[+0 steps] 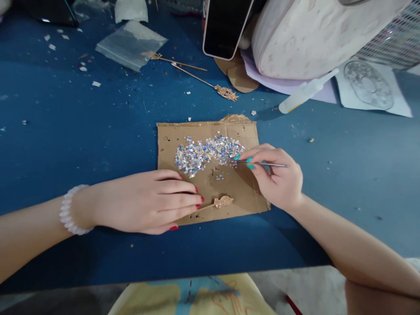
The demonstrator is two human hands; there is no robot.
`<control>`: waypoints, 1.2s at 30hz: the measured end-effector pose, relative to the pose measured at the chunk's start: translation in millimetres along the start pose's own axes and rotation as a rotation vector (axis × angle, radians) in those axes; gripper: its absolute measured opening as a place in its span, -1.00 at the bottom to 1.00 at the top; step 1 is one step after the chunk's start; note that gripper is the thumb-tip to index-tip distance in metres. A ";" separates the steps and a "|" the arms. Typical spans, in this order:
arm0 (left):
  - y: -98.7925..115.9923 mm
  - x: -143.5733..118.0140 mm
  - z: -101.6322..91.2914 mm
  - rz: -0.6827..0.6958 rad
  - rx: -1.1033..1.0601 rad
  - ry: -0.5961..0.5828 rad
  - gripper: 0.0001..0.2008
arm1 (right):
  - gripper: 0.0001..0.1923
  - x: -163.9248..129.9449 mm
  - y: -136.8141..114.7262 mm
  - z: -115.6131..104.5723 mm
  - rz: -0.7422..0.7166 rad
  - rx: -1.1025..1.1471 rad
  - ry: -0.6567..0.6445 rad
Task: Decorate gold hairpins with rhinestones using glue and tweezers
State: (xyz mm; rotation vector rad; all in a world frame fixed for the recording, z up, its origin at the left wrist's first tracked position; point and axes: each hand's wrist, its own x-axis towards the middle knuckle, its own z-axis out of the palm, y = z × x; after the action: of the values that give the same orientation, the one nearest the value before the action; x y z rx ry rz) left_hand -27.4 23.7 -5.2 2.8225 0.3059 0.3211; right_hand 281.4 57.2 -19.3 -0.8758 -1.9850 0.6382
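Note:
A piece of brown cardboard carries a loose pile of shiny silver-blue sequins. My right hand pinches thin metal tweezers, whose tip reaches into the right side of the pile. A few sequins lie apart below it. My left hand rests flat over the cardboard's left part, fingers stretched out. A gold hairpin with an ornate head lies near the cardboard's lower edge; its stem runs beneath my left fingers, which hide the rest.
Two more gold hairpins lie beyond the cardboard, near a clear plastic bag. A phone, a pale bag, a glue bottle and a printed sheet stand or lie at the back. White scraps dot the blue table.

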 end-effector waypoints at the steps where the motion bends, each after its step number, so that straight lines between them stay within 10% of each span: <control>1: 0.1 0.3 -0.3 0.002 0.005 0.001 -0.62 | -0.80 -0.3 -0.5 -0.5 -0.003 0.012 -0.005; 13: 0.6 4.2 -3.8 0.009 0.042 0.004 -0.64 | -0.75 0.2 -10.0 -5.0 -0.232 0.021 -0.160; 36: 1.1 4.1 -4.9 0.033 0.072 0.010 -0.62 | -0.70 -3.8 -7.1 -5.2 -0.125 0.118 -0.112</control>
State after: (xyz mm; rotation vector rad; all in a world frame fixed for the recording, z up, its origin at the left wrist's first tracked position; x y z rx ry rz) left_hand -24.5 24.9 0.4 2.8996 0.2791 0.3383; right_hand 285.0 50.4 -13.5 -0.6523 -2.0603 0.7375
